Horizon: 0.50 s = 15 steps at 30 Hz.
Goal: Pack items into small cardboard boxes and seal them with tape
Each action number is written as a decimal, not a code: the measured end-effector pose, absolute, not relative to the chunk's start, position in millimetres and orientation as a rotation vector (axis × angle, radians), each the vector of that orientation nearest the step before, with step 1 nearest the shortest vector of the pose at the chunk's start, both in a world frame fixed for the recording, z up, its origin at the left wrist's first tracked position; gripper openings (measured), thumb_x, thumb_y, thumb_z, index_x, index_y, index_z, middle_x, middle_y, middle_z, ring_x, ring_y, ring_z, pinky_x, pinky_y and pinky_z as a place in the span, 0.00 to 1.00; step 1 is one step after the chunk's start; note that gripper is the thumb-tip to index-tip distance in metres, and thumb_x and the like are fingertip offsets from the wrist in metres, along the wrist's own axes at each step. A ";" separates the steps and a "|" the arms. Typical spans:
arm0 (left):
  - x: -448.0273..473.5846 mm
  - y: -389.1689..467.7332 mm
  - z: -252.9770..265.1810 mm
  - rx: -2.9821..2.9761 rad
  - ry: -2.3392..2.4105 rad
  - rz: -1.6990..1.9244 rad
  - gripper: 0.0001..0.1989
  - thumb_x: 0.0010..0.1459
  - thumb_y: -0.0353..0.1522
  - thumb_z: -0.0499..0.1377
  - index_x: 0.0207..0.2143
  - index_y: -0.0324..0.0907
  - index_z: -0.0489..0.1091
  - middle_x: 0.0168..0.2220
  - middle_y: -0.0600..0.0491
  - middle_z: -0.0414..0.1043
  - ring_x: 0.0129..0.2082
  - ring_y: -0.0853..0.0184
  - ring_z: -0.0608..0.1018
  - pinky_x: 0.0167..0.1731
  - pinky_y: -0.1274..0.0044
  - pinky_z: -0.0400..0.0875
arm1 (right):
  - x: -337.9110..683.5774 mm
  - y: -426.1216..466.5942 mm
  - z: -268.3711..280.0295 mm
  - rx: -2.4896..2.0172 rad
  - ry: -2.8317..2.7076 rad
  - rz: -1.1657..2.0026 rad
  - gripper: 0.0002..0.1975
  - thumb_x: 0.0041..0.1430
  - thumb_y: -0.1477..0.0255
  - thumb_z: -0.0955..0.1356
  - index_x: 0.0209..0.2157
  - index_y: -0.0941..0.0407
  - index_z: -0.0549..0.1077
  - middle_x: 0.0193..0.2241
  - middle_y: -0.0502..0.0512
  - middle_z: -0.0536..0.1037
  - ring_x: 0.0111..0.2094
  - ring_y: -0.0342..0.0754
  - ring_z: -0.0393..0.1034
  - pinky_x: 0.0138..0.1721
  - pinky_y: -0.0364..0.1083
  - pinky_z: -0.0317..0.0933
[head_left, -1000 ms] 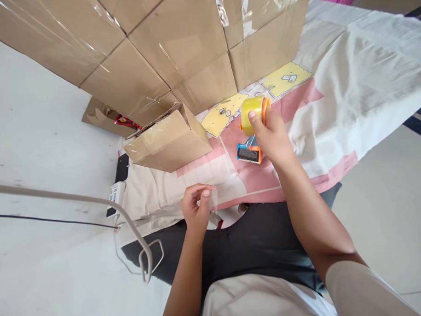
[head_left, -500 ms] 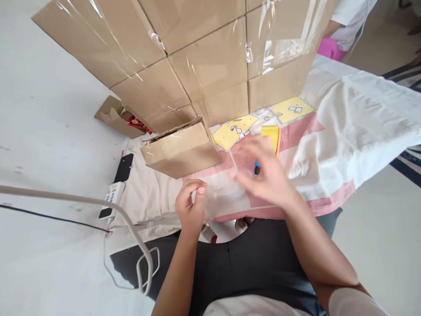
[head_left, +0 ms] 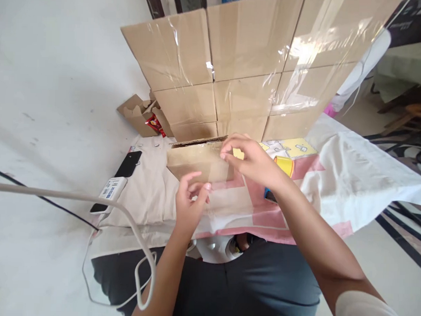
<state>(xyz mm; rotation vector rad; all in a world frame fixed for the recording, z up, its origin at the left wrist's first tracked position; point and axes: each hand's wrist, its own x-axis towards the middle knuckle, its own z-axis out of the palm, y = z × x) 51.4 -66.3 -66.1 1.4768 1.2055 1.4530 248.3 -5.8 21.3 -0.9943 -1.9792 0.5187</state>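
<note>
A small cardboard box (head_left: 199, 163) stands on the cloth, its upper edge showing a dark gap. My right hand (head_left: 250, 160) is at the box's upper right corner, thumb and fingertips pinched together. Below the front of the box, my left hand (head_left: 190, 199) has its thumb against curled fingers, with the index finger stretched out. A faint see-through strip of clear tape (head_left: 214, 195) seems to run between the two hands; its edges are hard to make out. Right of my right forearm lie a yellow tape roll (head_left: 284, 165) and a small blue-and-black object (head_left: 270, 194), partly hidden by the arm.
A large taped cardboard panel (head_left: 247, 97) rises behind the box. At left are an open carton (head_left: 138, 116) with a red packet (head_left: 155, 124), a black phone (head_left: 128, 163) and a white device (head_left: 113, 188). A pale cable (head_left: 126, 210) loops in front. Another person's sleeve (head_left: 363, 66) shows behind the panel.
My right hand has moved left, from over the cloth to the box's upper right corner. My left hand stays low by the box, its index finger now straighter. The view has tilted up.
</note>
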 end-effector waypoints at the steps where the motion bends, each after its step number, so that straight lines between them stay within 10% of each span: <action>1: 48.5 -57.3 -60.5 1.495 1.280 1.497 0.16 0.65 0.40 0.59 0.52 0.45 0.65 0.32 0.53 0.79 0.24 0.70 0.77 0.26 0.78 0.72 | 244.9 10.2 28.6 -1.003 -2.015 0.530 0.07 0.61 0.71 0.67 0.31 0.56 0.76 0.36 0.54 0.77 0.43 0.51 0.68 0.53 0.53 0.56; 7: 31.8 0.6 -48.2 2.328 1.654 1.476 0.27 0.64 0.39 0.59 0.63 0.42 0.61 0.63 0.40 0.68 0.64 0.51 0.68 0.62 0.58 0.61 | 220.2 96.9 41.1 -1.113 -2.082 0.621 0.07 0.56 0.70 0.68 0.30 0.59 0.76 0.35 0.54 0.76 0.37 0.46 0.67 0.44 0.47 0.58; 15: 20.8 9.2 -80.6 2.712 1.639 1.096 0.30 0.68 0.39 0.53 0.69 0.44 0.56 0.68 0.44 0.60 0.67 0.53 0.64 0.65 0.58 0.52 | 212.5 121.0 27.0 -1.289 -2.096 0.730 0.06 0.55 0.71 0.69 0.29 0.59 0.76 0.31 0.51 0.75 0.29 0.42 0.64 0.33 0.43 0.57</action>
